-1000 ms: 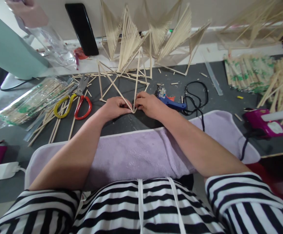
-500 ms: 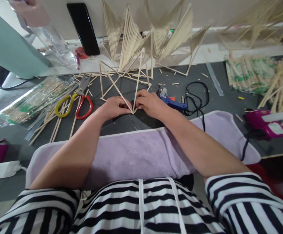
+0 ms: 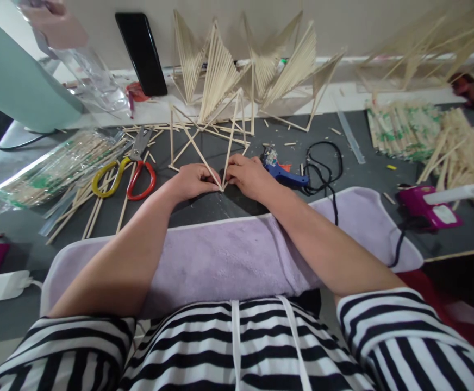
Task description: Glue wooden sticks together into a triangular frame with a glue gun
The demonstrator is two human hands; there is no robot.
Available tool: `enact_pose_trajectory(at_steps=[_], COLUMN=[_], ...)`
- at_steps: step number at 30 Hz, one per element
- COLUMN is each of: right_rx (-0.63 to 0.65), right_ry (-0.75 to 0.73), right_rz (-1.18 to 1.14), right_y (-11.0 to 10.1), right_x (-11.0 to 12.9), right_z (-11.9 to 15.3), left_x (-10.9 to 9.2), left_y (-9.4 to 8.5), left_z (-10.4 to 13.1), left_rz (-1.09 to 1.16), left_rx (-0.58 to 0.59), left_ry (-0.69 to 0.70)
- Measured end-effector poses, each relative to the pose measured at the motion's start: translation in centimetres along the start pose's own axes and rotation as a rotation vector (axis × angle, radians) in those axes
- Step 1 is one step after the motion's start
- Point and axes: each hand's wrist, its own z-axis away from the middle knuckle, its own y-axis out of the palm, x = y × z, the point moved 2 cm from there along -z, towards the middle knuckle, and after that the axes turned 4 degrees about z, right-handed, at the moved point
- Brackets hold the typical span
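- Bamboo stick frame [image 3: 204, 144]: one open skeleton of thin sticks, standing on the desk, its nearest corner pinched between both hands.
- Left hand [image 3: 190, 182]: fingers curled, tips clenched on the frame's near corner from the left; forearm laid across the lavender towel [image 3: 229, 258].
- Right hand [image 3: 249, 176]: fingertips closed on the same corner from the right, touching the left hand's tips; forearm angled over the towel.
- Glue gun [image 3: 281, 169]: one, blue, lying just beside the right hand, black cord [image 3: 322, 168] coiled next to it.
- Scissors [image 3: 125, 171]: one pair, one yellow and one red handle, left of the frame among loose sticks.
- Finished stick fans [image 3: 253, 68]: several, exact count unclear, upright along the back wall.
- Packed skewer bundles: one at left [image 3: 45, 174], more at right [image 3: 404, 127], beside a loose heap [image 3: 461, 152].
- Black phone [image 3: 141, 51]: one, leaning against the wall.
- Desk [image 3: 384, 174]: dark grey top, littered with stick offcuts; pale wall behind.
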Motion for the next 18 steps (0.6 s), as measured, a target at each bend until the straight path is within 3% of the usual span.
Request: enact_pose_trajectory(at_steps=[6, 11, 15, 18], right_rx=[-0.012, 0.076, 0.121, 0.156], right_ry=[0.148, 0.358, 0.484, 0.692], right_rz=[0.079, 0.091, -0.175, -0.673], right_y=[-0.1, -0.6, -0.7, -0.5], right_x=[1.0, 1.9, 2.3, 2.4], right_z=[0.4, 0.4, -0.3, -0.3], left_x=[0.1, 0.1, 0.2, -0.1], left_y=[-0.1, -0.2, -0.5, -1.0], left_z=[0.0, 0.1, 0.3, 0.5], left_rz=[0.003, 0.020, 0.062, 0.156], left_rx=[-0.002, -0.003, 0.004, 0.000], left_ry=[0.019, 0.000, -0.002, -0.007])
